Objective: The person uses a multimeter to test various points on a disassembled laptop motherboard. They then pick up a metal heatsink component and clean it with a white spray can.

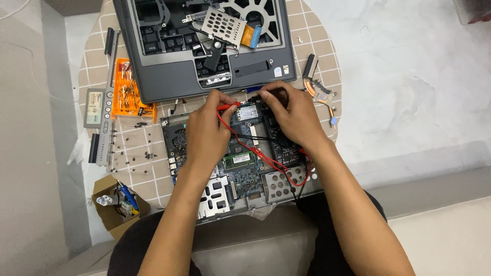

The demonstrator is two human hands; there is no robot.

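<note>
Left hand (207, 130) pinches the red probe (226, 107) — right hand (291, 115) pinches the black probe (266, 95).

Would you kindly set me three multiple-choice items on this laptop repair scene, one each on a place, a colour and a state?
1. Where does the orange screwdriver case lie?
A. left of the grey laptop shell
B. right of it
C. on the person's lap

2. What colour is the probe in the left hand?
A. blue
B. red
C. green

3. How is the motherboard?
A. boxed up
B. covered by the keyboard
C. bare, with both hands over it

Answers:
1 A, the case sits beside the shell's left edge.
2 B, a red probe shows at its fingers.
3 C, the right hand is over it too.
</note>
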